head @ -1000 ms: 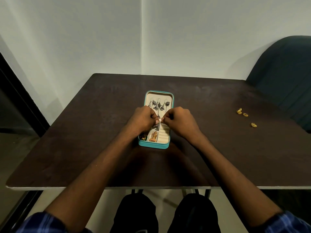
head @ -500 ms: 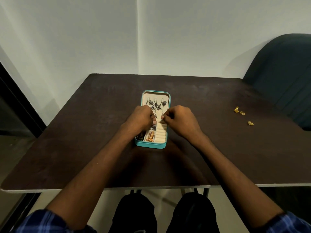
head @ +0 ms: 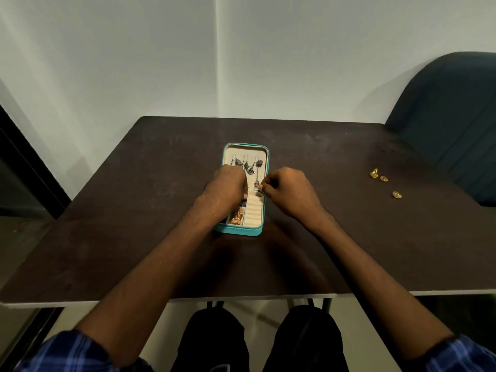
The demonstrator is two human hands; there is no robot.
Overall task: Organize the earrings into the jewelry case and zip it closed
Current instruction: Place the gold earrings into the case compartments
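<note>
A teal jewelry case (head: 245,232) lies open in the middle of the dark table (head: 134,210). Several silver drop earrings (head: 251,167) hang in its cream lid. A gold earring (head: 236,218) sits in a lower left compartment beside cream ring rolls (head: 253,210). My left hand (head: 225,189) is curled over the case's left side, and what its fingers hold is hidden. At the case's right edge, my right hand (head: 288,190) pinches the lower end of the rightmost silver earring (head: 257,183). Three small gold earrings (head: 384,178) lie loose on the table at the right.
A dark teal chair (head: 451,116) stands at the table's right far corner. White walls close off the back. The table's front edge runs just above my knees.
My hands, which met fingertip to fingertip over the case's middle, have drawn apart. The right one has shifted to the case's right edge, the left stays over the left side.
</note>
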